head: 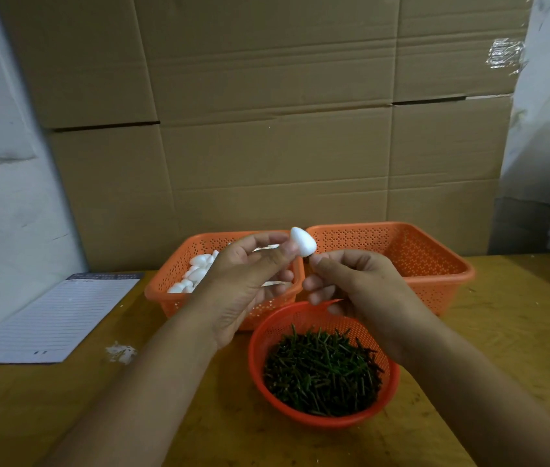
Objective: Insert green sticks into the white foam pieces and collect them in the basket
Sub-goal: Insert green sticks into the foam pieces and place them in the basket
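The left hand [250, 281] pinches a white egg-shaped foam piece [303, 241] between thumb and fingertips, raised above the two orange perforated baskets. The right hand [351, 281], fingers curled, pinches a thin dark stick [308, 261] just under the foam piece; it is mostly hidden. The far-left rectangular orange basket [166, 298] holds more white foam pieces [196, 274]; the far-right rectangular orange basket [435, 261] sits beside it. Nearer, a round orange mesh bowl [391, 375] of green sticks [320, 372] rests on the yellow wooden tabletop [166, 399]. A lined paper sheet [51, 318] lies left
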A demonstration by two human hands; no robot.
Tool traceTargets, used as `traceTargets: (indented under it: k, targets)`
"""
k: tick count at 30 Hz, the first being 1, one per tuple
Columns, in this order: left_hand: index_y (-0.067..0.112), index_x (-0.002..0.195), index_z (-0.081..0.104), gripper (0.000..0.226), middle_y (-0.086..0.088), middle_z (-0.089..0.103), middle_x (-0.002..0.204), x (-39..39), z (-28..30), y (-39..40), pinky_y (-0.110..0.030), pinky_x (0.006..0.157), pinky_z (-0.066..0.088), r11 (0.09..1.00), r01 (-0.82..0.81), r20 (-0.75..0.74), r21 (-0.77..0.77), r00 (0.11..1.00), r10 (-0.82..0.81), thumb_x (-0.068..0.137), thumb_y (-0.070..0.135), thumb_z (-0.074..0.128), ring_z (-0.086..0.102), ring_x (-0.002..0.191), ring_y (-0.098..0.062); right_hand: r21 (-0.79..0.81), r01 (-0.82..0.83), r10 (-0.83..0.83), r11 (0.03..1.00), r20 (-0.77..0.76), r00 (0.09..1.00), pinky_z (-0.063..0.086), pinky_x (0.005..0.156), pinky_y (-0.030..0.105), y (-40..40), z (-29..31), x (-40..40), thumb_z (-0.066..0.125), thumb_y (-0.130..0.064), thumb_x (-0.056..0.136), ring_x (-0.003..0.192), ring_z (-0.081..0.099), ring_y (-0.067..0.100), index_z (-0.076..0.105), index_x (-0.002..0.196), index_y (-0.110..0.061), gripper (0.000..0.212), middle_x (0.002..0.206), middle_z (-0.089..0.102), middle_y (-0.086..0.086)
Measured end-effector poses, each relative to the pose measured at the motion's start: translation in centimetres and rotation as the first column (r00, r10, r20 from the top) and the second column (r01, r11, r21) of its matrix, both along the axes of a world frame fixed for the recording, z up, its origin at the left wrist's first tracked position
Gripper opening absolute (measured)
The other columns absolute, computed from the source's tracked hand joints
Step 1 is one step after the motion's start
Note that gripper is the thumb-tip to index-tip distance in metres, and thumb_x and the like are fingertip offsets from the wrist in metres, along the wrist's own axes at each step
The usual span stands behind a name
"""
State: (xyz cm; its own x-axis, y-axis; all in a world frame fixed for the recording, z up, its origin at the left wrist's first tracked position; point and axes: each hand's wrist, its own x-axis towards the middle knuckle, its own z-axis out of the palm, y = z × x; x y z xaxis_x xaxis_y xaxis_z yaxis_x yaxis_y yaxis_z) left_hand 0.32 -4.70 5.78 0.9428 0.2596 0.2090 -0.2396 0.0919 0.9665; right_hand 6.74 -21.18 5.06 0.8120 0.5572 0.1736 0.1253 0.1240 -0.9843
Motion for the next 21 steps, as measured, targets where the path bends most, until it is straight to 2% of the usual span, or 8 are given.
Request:
traceTargets:
  k: [3, 6, 12, 15, 21]
  targets:
    - [0.020, 0.104, 0.072, 0.044, -0.002, 0.073, 0.093, 0.07, -0.20, -0.43, -0.021, 0.063, 0.053, 0.993, -0.072, 0.075, 0.093, 0.995, 0.066, 0.065, 0.034, 0.085, 0.067, 0.073, -0.008, 0.014, -0.051, 0.052, 0.999, -0.065, 0.997, 0.046, 0.051, 0.018, 0.16, -0.34, 0.10, 0.063, -0.027, 0.096, 0.064, 0.067, 0.010, 0.071, 0.096, -0.014, 0.015, 0.084, 0.075, 0.005]
    - [0.025, 0.093, 0.074, 0.029, 0.000, 0.075, 0.092, 0.05, -0.27, -0.63, -0.019, 0.063, 0.053, 0.977, -0.137, 0.129, 0.163, 0.985, 0.117, 0.066, 0.034, 0.083, 0.069, 0.074, -0.007, -0.016, -0.068, 0.067, 0.998, -0.038, 0.997, 0.047, 0.052, 0.018, 0.36, -0.61, 0.00, 0.064, -0.027, 0.096, 0.064, 0.067, 0.009, 0.071, 0.093, -0.014, 0.015, 0.084, 0.075, 0.005]
    - [0.017, 0.103, 0.070, 0.040, 0.004, 0.077, 0.096, -0.01, -0.29, -1.03, -0.016, 0.063, 0.052, 0.955, -0.162, 0.143, 0.247, 0.981, 0.129, 0.068, 0.033, 0.081, 0.072, 0.081, -0.007, -0.025, 0.013, -0.009, 1.000, 0.123, 0.992, 0.048, 0.049, 0.017, 0.52, -0.64, -0.45, 0.068, -0.022, 0.092, 0.060, 0.065, 0.011, 0.073, 0.089, -0.006, 0.017, 0.074, 0.075, 0.006]
    - [0.017, 0.102, 0.070, 0.033, 0.005, 0.077, 0.094, 0.00, -0.32, -1.12, -0.014, 0.063, 0.051, 0.952, -0.161, 0.150, 0.261, 0.981, 0.124, 0.072, 0.026, 0.082, 0.072, 0.080, -0.006, -0.016, 0.033, -0.030, 0.999, 0.156, 0.987, 0.047, 0.049, 0.018, 0.53, -0.64, -0.53, 0.069, -0.021, 0.091, 0.058, 0.064, 0.010, 0.074, 0.088, -0.006, 0.016, 0.071, 0.074, 0.007]
    - [0.021, 0.107, 0.072, 0.025, 0.003, 0.077, 0.098, 0.06, -0.43, -0.81, -0.018, 0.065, 0.052, 0.938, -0.158, 0.118, 0.310, 0.985, 0.127, 0.084, 0.026, 0.079, 0.073, 0.086, -0.010, -0.021, 0.031, -0.026, 0.999, 0.197, 0.980, 0.048, 0.050, 0.018, 0.28, -0.53, -0.43, 0.069, -0.017, 0.092, 0.058, 0.064, 0.011, 0.077, 0.085, -0.009, 0.014, 0.071, 0.074, 0.007]
